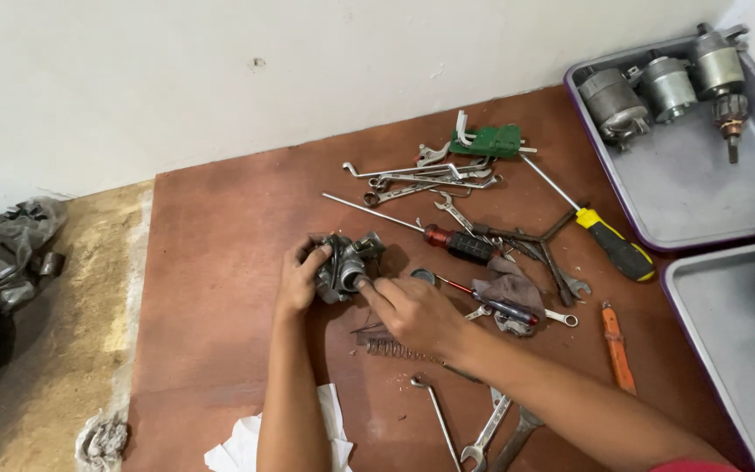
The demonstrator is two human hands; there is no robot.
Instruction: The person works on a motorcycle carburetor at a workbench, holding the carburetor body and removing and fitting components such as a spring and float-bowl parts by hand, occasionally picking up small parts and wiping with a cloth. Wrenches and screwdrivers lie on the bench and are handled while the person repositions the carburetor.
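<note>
Gripping the small grey carburettor (345, 264) on the brown board (220, 262), my left hand (297, 278) wraps its side while my right hand (414, 310) pinches a fitting on its face. Spring (392, 350) and screwdrivers (456, 242) lie loose, so I judge it only partly done.

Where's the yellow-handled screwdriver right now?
In the head view, the yellow-handled screwdriver lies on the brown board, right of the tool pile, beside the grey tray and above the orange-handled tool.
</note>
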